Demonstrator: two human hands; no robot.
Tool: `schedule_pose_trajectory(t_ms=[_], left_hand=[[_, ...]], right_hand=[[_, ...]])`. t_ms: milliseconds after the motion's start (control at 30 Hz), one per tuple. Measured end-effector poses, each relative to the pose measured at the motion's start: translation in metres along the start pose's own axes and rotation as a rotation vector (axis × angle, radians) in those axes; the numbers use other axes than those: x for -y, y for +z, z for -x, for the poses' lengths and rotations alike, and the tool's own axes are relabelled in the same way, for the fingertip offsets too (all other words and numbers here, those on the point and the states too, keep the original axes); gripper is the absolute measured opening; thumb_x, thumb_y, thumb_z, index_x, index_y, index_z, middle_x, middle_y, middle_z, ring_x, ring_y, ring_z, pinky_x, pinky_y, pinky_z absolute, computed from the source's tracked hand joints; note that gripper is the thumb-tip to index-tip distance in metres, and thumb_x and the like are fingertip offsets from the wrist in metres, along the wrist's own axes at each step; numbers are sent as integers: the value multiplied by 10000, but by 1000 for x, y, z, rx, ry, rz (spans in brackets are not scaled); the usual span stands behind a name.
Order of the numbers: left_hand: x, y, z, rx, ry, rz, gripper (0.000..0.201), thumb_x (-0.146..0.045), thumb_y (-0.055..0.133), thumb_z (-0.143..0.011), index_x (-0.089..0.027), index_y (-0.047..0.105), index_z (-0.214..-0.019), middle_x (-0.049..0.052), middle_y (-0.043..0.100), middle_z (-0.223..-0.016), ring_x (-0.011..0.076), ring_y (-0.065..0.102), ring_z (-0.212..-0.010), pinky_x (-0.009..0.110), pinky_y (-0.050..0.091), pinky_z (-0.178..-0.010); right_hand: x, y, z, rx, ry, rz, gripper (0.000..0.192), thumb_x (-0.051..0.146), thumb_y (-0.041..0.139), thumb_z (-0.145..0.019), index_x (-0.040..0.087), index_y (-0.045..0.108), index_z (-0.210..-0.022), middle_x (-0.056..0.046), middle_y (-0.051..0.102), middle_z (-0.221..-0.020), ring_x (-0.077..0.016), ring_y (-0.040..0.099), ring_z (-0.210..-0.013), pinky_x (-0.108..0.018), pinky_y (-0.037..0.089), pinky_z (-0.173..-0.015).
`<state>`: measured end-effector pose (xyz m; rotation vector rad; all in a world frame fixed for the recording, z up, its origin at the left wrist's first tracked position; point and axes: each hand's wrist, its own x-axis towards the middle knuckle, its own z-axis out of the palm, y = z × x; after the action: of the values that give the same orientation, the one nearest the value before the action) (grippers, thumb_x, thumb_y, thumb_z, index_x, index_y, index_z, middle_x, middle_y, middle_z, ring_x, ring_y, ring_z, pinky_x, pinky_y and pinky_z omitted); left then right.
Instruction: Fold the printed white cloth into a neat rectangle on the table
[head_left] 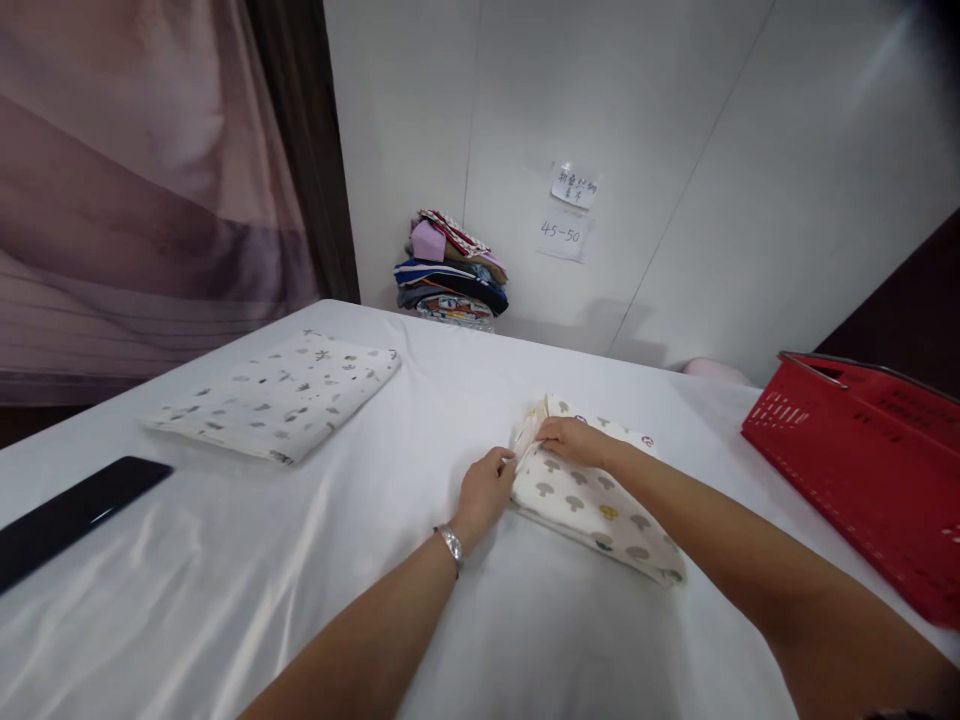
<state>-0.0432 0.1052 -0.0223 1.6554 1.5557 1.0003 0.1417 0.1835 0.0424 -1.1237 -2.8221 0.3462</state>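
A folded white cloth with a mushroom print (577, 490) lies on the white-covered table in front of me. Its left end is bunched up and lifted a little. My left hand (486, 492), with a silver bracelet at the wrist, pinches the cloth's left edge. Reaching across the cloth, my right hand (571, 440) has its fingers closed on the same end, farther back. The fingertips of both hands are partly hidden by the fabric. Farther left lies another folded white cloth (292, 395), flat, with small grey prints; neither hand touches it.
A red plastic basket (862, 460) stands at the right. At the left edge lies a black flat object (75, 515). Beyond the table's far edge is a stack of folded clothes (454, 275) by the wall, which bears two paper notes (564, 235). A pinkish curtain (150, 190) hangs at left.
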Motion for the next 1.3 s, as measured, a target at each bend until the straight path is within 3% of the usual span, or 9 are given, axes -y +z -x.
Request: schedule_pose_trajectory(t_ms=[233,367,733,1033,1300], left_hand=[[1,-4,-6,109,-5,72,220,-339,503,-778,-195,670,-779,-1,664,-726,142,578,-666,230,376,-574],[-1,-3,-5,139,-9,42,281,-415,506,-767,-186,651,-695,-4,644,-664,142,553,-612,235,344,-529],[3,2,-4,62,-7,47,188,-269,464,-736,-176,603,-651,-12,607,-625,125,518,-591,226,329,-524],[-1,-1,-3,30,14,13,184,-271,452,-762,-184,538,-625,-27,555,-599,115,468,-564,225,303,-510],[-3,-1,-1,-11,97,48,182,-276,449,-770,-185,530,-636,-31,538,-606,111,457,-579,222,325,-546]], right_hand=[[3,1,1,-29,-22,-18,213,149,475,-863,181,682,-901,-64,655,-933,-160,592,-860,-282,446,-798],[3,2,0,-24,-21,-27,218,123,479,-846,189,681,-899,-58,653,-945,-158,592,-858,-283,447,-801],[7,2,-5,12,36,24,219,137,493,-842,202,694,-901,-50,655,-923,-165,594,-852,-279,441,-787],[-1,10,-9,4,-25,56,227,116,492,-821,204,696,-868,-52,623,-981,-153,585,-838,-273,437,-771],[-11,17,-15,0,-116,40,275,122,476,-839,217,681,-996,-70,614,-1124,-177,586,-963,-301,441,-853]])
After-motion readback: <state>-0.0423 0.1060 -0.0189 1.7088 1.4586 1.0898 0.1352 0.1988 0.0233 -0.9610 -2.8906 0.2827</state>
